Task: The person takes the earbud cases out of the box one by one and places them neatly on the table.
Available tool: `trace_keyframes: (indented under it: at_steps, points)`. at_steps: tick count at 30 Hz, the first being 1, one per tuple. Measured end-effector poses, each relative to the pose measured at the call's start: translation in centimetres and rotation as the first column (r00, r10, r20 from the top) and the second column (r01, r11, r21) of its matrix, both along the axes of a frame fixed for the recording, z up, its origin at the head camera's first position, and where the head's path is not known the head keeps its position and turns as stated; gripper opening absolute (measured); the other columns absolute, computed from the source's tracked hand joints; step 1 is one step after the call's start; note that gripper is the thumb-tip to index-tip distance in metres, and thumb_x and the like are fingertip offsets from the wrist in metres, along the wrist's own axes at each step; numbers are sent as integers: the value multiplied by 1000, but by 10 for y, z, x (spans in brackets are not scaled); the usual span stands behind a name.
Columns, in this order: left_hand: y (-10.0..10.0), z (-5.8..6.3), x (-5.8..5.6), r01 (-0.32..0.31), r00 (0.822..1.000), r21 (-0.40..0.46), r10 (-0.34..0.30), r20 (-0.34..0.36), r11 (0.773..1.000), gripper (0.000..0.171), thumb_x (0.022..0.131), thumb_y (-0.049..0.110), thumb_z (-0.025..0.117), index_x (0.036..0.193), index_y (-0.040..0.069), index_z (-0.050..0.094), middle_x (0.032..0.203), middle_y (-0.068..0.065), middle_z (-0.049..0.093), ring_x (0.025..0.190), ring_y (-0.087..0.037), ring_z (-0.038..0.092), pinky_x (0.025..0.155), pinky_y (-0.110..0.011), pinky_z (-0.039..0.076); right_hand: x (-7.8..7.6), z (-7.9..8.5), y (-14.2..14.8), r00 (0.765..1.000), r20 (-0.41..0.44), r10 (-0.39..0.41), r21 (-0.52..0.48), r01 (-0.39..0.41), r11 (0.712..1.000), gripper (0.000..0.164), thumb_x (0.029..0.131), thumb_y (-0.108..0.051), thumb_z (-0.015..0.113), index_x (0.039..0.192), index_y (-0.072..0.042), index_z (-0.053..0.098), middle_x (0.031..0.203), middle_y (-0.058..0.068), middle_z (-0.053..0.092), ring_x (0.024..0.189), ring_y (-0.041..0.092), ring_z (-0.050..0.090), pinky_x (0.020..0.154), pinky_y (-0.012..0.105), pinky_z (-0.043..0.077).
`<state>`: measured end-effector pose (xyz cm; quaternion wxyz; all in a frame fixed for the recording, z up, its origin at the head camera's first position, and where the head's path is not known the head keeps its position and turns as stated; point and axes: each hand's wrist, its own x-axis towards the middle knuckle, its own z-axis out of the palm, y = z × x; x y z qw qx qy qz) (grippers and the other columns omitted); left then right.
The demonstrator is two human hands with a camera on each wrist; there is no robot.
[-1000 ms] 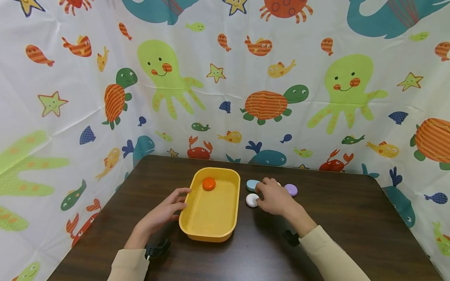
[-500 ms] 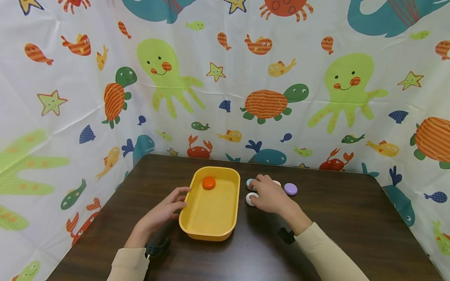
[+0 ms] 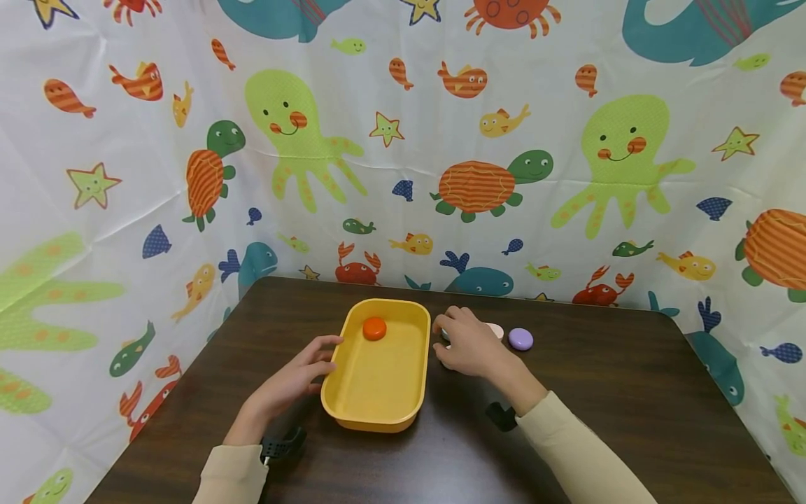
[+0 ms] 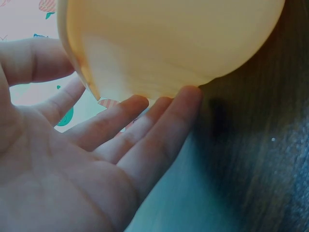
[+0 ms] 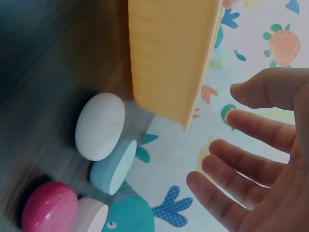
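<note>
A yellow tray (image 3: 378,385) stands on the table with a round orange piece (image 3: 374,328) inside, near its far end. My left hand (image 3: 292,378) touches the tray's left side with extended fingertips, as the left wrist view also shows. Just right of the tray, my right hand (image 3: 469,343) hovers over small rounded pieces, its fingers apart and holding nothing. Below it in the right wrist view lie a white oval piece (image 5: 100,126), a light blue piece (image 5: 113,166), a glossy magenta piece (image 5: 50,208) and a pale pink piece (image 5: 91,216). From the head view, the hand hides most of these.
A purple round piece (image 3: 520,339) lies right of my right hand. The dark wooden table (image 3: 617,392) extends further right. Behind and to the left hangs a white curtain (image 3: 403,231) printed with sea animals. Each wrist wears a black strap.
My right hand has moved left over the pieces, towards the tray, covering the white piece and uncovering more of the pale pink one. The left hand and tray have stayed put.
</note>
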<state>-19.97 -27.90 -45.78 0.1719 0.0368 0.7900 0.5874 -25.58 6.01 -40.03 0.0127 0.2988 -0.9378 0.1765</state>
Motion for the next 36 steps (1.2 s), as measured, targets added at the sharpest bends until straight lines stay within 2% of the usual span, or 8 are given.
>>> trace_keyframes:
  at_steps: [7,14,19,36]
  points:
    - [0,0,0,12,1000,9,-12,-8,1000,53,106,23,52,153,15,30,156,-24,35,133,-40,47,105,-61,45,-2,3,-9,1000,-10,21,-5,-21,1000,26,91,-22,73,113,-9,71,108,5,60,97,22,51,91,38,55]
    - [0,0,0,2,1000,11,-2,-2,1000,52,106,22,51,153,15,30,155,-23,35,133,-40,47,105,-61,45,-2,5,-21,1000,-3,31,30,-30,999,28,91,-25,73,114,-10,71,113,7,60,100,22,51,88,37,56]
    - [0,-1,-1,12,1000,22,-12,-5,1000,52,106,21,50,153,14,30,156,-25,35,134,-41,46,104,-60,46,-3,6,-29,999,-19,37,56,-36,998,27,91,-27,73,113,-13,70,110,4,59,98,20,50,83,33,56]
    - [1,1,1,-1,1000,16,1,1,1000,52,106,20,50,154,13,29,155,-25,36,133,-42,47,104,-62,45,-6,13,-57,997,-43,71,54,-68,996,27,92,-29,71,116,-15,70,113,3,60,101,19,50,87,32,55]
